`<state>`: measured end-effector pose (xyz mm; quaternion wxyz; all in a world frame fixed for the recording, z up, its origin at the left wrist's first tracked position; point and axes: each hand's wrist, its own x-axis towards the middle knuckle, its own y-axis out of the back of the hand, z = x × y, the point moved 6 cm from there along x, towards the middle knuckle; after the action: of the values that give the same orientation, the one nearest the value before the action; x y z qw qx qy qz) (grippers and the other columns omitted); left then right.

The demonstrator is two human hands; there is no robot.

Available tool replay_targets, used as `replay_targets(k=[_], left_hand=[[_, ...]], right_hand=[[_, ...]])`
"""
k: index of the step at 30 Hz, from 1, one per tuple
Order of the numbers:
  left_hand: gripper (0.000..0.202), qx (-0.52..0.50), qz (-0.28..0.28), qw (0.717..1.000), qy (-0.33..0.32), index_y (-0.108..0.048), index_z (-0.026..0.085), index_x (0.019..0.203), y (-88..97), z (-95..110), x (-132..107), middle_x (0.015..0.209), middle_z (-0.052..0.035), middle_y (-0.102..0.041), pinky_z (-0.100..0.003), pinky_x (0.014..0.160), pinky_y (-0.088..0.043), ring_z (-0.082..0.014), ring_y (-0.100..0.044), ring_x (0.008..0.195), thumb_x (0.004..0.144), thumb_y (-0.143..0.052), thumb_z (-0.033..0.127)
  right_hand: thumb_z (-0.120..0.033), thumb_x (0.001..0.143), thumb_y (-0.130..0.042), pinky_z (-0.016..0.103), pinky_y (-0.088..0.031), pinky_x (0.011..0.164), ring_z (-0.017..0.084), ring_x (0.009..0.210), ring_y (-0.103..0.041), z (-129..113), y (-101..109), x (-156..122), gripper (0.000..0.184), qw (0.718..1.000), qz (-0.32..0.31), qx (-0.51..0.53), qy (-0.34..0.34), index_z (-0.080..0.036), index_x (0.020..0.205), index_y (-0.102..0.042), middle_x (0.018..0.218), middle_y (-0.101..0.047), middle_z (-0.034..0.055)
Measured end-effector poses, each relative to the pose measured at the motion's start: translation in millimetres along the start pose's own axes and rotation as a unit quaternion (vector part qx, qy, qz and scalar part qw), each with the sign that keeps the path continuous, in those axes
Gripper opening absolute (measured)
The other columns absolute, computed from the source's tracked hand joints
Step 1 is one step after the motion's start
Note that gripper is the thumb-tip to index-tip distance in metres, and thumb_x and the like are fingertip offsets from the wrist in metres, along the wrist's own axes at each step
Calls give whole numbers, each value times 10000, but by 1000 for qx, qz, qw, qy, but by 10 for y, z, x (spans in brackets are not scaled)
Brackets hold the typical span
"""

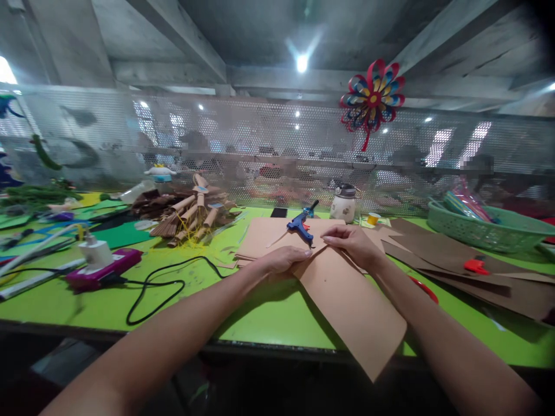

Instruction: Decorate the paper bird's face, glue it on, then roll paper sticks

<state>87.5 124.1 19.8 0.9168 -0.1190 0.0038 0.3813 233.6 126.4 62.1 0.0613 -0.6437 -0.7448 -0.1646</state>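
A tan paper sheet (351, 300) lies on the green table (260, 312), tilted, with one corner hanging over the near edge. My left hand (281, 259) rests on its upper left part with the fingers curled down on the paper. My right hand (353, 240) pinches the sheet's far edge between thumb and fingers. Just beyond both hands a blue glue gun (302, 224) lies on a stack of more tan sheets (264, 237).
Dark brown sheets (477, 271) with red scissors (476, 266) lie at the right, by a green basket (485, 228). A pile of brown paper rolls (191, 214), a magenta power strip (102, 268) with a black cable, and a white jar (344, 203) stand further back. A mesh screen runs behind the table.
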Motion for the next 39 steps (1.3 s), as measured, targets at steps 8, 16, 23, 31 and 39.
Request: replay_targets(k=[8, 16, 23, 31, 39], left_hand=[[379, 43, 18, 998, -29, -644, 94, 889, 46, -7, 24, 909, -100, -652, -276, 712, -397, -184, -557, 798, 668, -667, 401], [417, 171, 24, 982, -71, -633, 92, 843, 15, 103, -37, 847, -88, -627, -259, 638, -380, -153, -531, 707, 712, -580, 484], [392, 298, 56, 947, -100, -597, 108, 774, 101, 114, -5, 696, -20, -552, -226, 551, -318, -112, -445, 604, 779, -465, 477], [393, 385, 71, 913, -119, -563, 120, 727, 154, 162, 7, 680, -14, -513, -221, 524, -308, -113, -422, 591, 806, -388, 463], [352, 446, 81, 880, -143, -468, 139, 618, 97, 245, -26, 612, 21, -427, -218, 512, -281, -101, -367, 564, 807, -373, 420]], right_hand=[[-322, 611, -708, 230, -368, 525, 100, 570, -485, 16, 15, 22, 224, 1000, 17, 2, 8, -160, 759, -664, 646, -591, 7], [-357, 674, -657, 218, -238, 432, 66, 456, -364, 63, -57, 14, 295, 998, -53, 7, -40, -134, 865, -630, 522, -466, -33], [-420, 743, -579, 215, -225, 414, 54, 420, -333, 137, -114, -26, 332, 987, -133, -7, -85, -133, 595, -505, 483, -402, -43], [-485, 729, -572, 214, -245, 422, 58, 432, -354, 114, -89, -12, 378, 991, -103, -19, -87, -122, 627, -542, 505, -412, -36], [-504, 685, -603, 218, -234, 435, 61, 453, -341, 169, -180, -36, 399, 986, -124, -27, -112, -142, 576, -475, 506, -400, -39]])
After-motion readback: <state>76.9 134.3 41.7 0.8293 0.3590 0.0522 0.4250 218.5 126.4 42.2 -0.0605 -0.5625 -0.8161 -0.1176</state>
